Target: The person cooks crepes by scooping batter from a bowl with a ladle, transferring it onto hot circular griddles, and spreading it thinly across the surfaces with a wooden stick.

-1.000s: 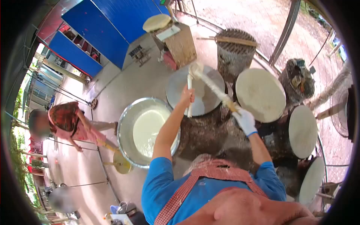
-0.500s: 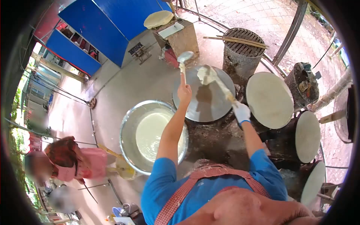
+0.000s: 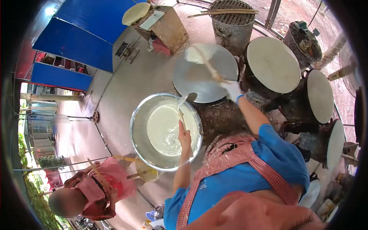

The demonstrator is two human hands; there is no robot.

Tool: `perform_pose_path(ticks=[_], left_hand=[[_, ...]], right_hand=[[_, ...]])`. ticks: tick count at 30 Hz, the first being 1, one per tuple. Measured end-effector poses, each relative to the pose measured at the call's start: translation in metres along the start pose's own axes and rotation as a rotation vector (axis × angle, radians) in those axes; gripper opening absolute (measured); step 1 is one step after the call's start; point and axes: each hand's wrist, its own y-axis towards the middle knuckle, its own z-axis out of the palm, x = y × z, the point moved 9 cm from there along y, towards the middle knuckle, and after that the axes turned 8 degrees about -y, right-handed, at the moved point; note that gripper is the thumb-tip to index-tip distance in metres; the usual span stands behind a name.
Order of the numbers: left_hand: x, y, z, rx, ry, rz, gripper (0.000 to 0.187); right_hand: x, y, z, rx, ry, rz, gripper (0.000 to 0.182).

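My left hand (image 3: 184, 137) is closed round the handle of a ladle (image 3: 181, 109), above the large metal basin (image 3: 135, 128) of pale batter (image 3: 163, 126). My right hand (image 3: 232, 90), in a white glove, grips a wooden spreader (image 3: 212, 71) that is blurred by motion. The spreader reaches over the round griddle (image 3: 203, 92). A patch of pale batter (image 3: 199, 53) lies on the far part of the griddle.
Round griddles with pale sheets (image 3: 273, 65) (image 3: 320, 96) (image 3: 335, 143) stand at the right. Behind are a slatted drum (image 3: 233, 30) with sticks and a box (image 3: 166, 28). At the lower left another person (image 3: 96, 184) stands beside a yellow bucket (image 3: 147, 170).
My left hand has moved with the ladle from the griddle back over the basin. Batter now lies on the griddle's far part, and the spreader has moved over it. The view has shifted.
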Motion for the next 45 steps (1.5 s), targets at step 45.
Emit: perform_pose_path(ticks=[45], left_hand=[[0.097,-0.173,0.049,-0.489,-0.77,-0.499,0.071]], right_hand=[[0.048,0.098,-0.013,0.924,-0.409,0.278,0.031]])
